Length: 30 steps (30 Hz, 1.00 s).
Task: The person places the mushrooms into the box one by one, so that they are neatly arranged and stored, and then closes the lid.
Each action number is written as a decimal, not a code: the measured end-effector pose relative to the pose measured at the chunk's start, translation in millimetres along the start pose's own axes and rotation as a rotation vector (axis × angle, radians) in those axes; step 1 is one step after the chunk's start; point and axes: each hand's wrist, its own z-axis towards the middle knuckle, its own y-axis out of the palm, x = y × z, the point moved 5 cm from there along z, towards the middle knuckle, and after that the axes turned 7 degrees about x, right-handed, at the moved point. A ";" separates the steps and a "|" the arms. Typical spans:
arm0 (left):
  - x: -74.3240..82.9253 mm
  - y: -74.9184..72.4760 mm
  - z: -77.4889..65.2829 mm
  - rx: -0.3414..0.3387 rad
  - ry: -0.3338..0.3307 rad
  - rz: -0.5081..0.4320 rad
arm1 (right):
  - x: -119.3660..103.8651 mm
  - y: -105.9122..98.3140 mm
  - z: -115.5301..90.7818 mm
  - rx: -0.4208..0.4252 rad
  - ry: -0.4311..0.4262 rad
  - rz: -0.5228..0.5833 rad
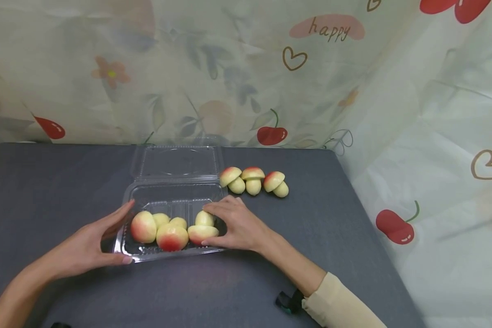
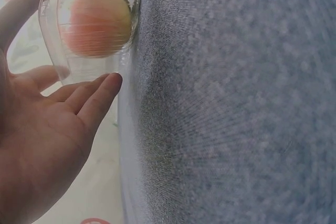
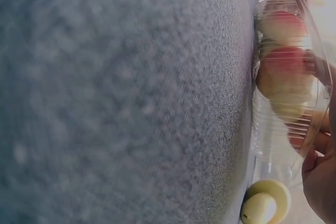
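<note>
A clear plastic clamshell box (image 1: 172, 255) lies on the table with its lid (image 1: 178, 161) folded back. Inside it are a left mushroom (image 1: 143, 227), a middle mushroom (image 1: 172, 237) and a right mushroom (image 1: 203, 233), cream with red-blushed caps turned toward the front. My right hand (image 1: 239, 223) reaches over the box's right side and holds the right mushroom, thumb at its cap and fingertips at its stem. At the box's left end, my left hand (image 1: 92, 246) is spread with its thumb at the front corner; its fingers (image 2: 94, 103) extend along the side wall.
Beyond the box's right corner, three more mushrooms (image 1: 253, 180) stand in a row on the dark grey table (image 1: 311, 218). A patterned curtain (image 1: 229, 68) hangs behind the table and down its right side. Black straps (image 1: 289, 301) show at the right wrist.
</note>
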 end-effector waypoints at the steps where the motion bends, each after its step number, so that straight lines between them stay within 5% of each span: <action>1: 0.3 -0.2 -0.1 0.001 0.000 -0.002 | -0.2 -0.1 0.3 -0.001 -0.003 -0.003; 15: 1.6 -2.2 1.4 0.005 -0.003 0.019 | 2.5 -4.8 0.2 0.010 -0.042 0.011; 30: 0.3 -0.7 0.6 0.004 0.009 0.016 | 10.1 -13.7 -4.3 0.084 -0.012 0.185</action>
